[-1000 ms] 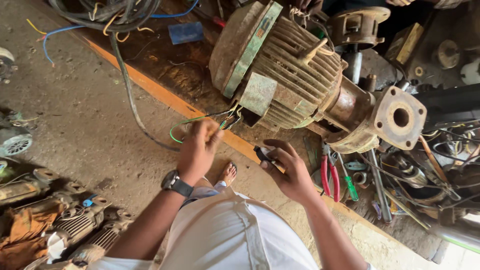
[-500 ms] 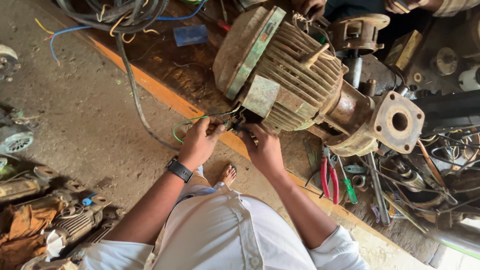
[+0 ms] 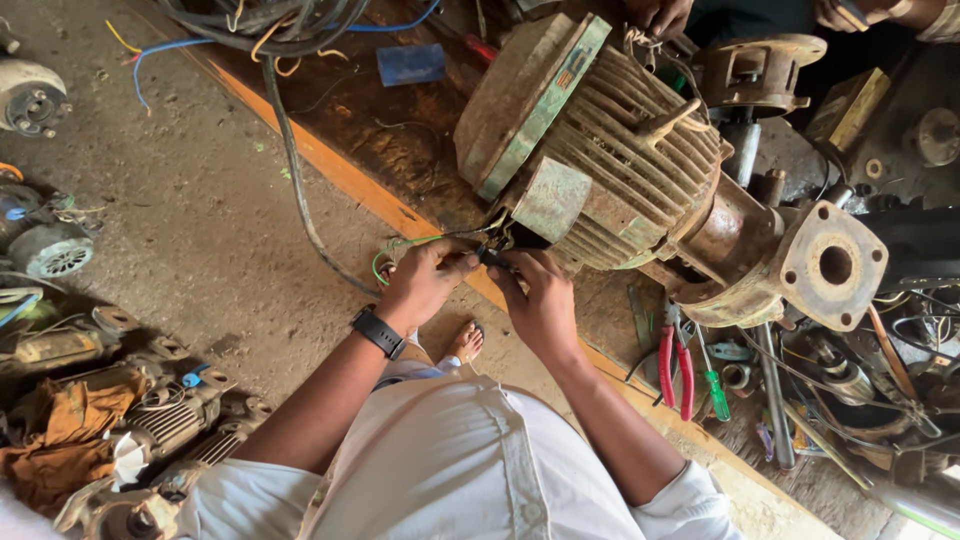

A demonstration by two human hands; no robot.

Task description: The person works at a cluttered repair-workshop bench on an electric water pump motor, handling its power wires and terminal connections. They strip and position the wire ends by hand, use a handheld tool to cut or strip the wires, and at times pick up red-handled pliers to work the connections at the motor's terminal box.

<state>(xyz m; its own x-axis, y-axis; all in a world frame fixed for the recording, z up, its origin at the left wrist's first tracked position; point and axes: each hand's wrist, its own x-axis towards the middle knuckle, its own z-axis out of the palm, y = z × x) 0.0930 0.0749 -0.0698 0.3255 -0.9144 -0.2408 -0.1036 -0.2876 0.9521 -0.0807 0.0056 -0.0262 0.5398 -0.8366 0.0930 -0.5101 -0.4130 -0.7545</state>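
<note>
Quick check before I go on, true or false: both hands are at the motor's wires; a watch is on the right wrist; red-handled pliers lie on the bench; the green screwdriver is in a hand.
1. Both the left hand and right hand are at the wires by the rusty motor: true.
2. Watch on right wrist: false, it is on the left.
3. Red-handled pliers lie on the bench: true.
4. Green screwdriver in a hand: false, it lies beside the pliers.

White button-front shirt with sleeves rolled above the elbows, black wristwatch (image 3: 379, 332) just behind the left hand (image 3: 425, 285), right hand (image 3: 540, 300) bare, sandalled foot (image 3: 465, 343) below both hands
</note>
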